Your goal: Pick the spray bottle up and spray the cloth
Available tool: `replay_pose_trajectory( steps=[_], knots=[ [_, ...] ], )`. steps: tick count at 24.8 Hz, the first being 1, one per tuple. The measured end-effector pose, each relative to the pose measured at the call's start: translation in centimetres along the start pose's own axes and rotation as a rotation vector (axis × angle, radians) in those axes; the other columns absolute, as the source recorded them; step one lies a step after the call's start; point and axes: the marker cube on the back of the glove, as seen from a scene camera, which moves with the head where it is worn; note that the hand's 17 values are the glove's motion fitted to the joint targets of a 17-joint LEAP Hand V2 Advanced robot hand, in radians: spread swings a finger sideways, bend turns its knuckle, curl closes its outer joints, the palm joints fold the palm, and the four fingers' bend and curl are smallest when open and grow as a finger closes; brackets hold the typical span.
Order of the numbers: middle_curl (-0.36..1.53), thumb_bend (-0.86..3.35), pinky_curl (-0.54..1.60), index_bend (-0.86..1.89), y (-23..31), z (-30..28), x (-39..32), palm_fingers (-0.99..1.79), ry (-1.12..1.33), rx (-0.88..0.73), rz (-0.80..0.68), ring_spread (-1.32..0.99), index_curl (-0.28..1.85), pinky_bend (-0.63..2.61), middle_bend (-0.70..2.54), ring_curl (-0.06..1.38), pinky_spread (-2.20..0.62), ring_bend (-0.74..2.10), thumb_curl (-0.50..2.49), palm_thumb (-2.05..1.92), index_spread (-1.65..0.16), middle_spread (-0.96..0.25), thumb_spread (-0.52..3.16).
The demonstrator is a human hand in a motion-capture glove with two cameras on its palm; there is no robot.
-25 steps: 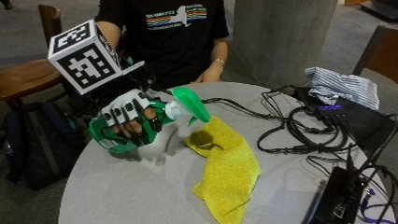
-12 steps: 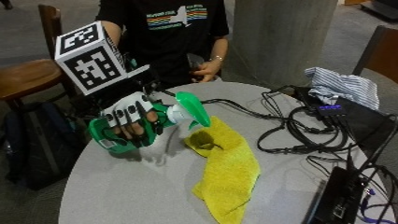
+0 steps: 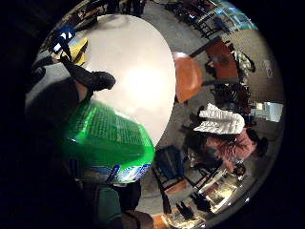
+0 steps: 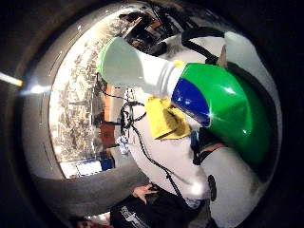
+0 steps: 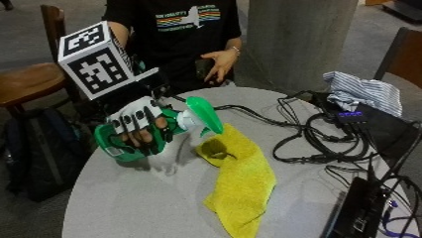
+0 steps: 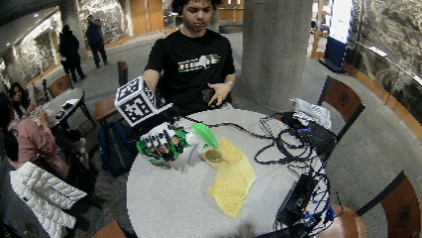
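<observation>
Right now I have my right hand [image 5: 140, 130] curled around the bottle [image 5: 165, 130], holding it tilted above the left side of the worktop [image 5: 131, 208]. Its green nozzle [image 5: 204, 115] points right, over the far end of the cloth [image 5: 240, 181], which lies flat near the middle. Cables [image 5: 316, 139] sprawl on the right.

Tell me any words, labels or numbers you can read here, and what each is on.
No text reads clearly.
Spray bottle: printed label on its green body, too blurred to read.
Black T-shirt: striped chest graphic with small lettering, too small to read.
Yellow cloth: no writing.
Right hand grips the bottle: no writing visible.
</observation>
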Motion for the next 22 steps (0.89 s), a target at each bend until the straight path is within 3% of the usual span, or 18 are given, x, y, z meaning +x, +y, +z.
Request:
replay_pose_trajectory(
  steps=[9,16,22],
  knots=[
    [0.43,-0.03,0.34,0.11,2.4,-1.1,-1.1,1.11,-0.417,0.168,-0.105,-0.03,0.27,0.59,0.2,0.38,-0.01,0.48,0.55,0.93,-0.22,-0.01,0.79],
    [0.43,-0.03,0.34,0.11,7.0,-1.0,-5.8,1.11,-0.794,0.293,-0.251,-0.03,0.27,0.59,0.21,0.38,-0.01,0.48,0.55,0.93,-0.21,-0.01,0.79],
    [0.43,-0.03,0.34,0.11,10.4,1.7,-11.8,1.1,-0.948,0.357,-0.482,-0.03,0.27,0.6,0.21,0.38,0.0,0.47,0.55,0.92,-0.21,0.0,0.8]
  ],
)
